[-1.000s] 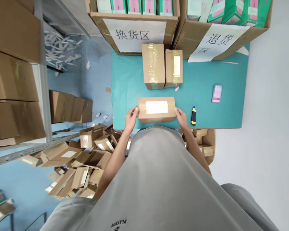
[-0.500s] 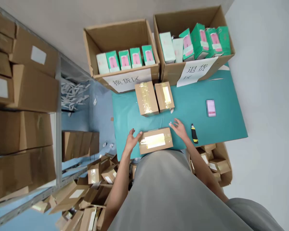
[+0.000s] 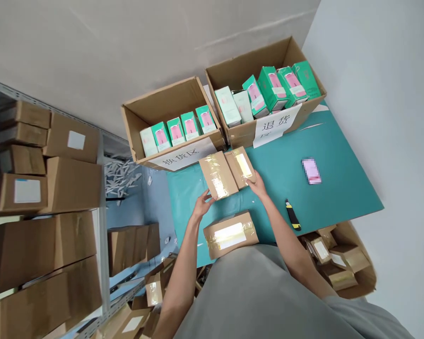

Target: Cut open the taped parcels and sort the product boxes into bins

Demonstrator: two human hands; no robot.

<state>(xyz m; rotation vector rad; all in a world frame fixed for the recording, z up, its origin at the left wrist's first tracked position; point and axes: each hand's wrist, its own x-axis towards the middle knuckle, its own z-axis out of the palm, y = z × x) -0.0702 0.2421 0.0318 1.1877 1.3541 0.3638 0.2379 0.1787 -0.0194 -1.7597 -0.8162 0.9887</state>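
Note:
Two small taped cardboard boxes stand side by side on the teal table (image 3: pixel 325 197), just in front of the big cartons. My left hand (image 3: pixel 203 205) reaches the near corner of the left taped box (image 3: pixel 217 175), fingers apart and touching it. My right hand (image 3: pixel 257 182) lies against the near right corner of the right taped box (image 3: pixel 240 165), fingers stretched out. A third taped box with a shiny label (image 3: pixel 230 234) lies at the table's near edge by my body, with neither hand on it.
A yellow-black utility knife (image 3: pixel 291 215) and a pink phone (image 3: pixel 311 170) lie to the right. Two open cartons (image 3: pixel 169 101) (image 3: pixel 247 70) of green packs stand at the back. Shelves of boxes (image 3: pixel 45 197) are on the left, and a bin of small boxes (image 3: pixel 339 268) below right.
Both hands let go of the labelled box at the near edge and reached forward to the two boxes at the back. My view tilted up.

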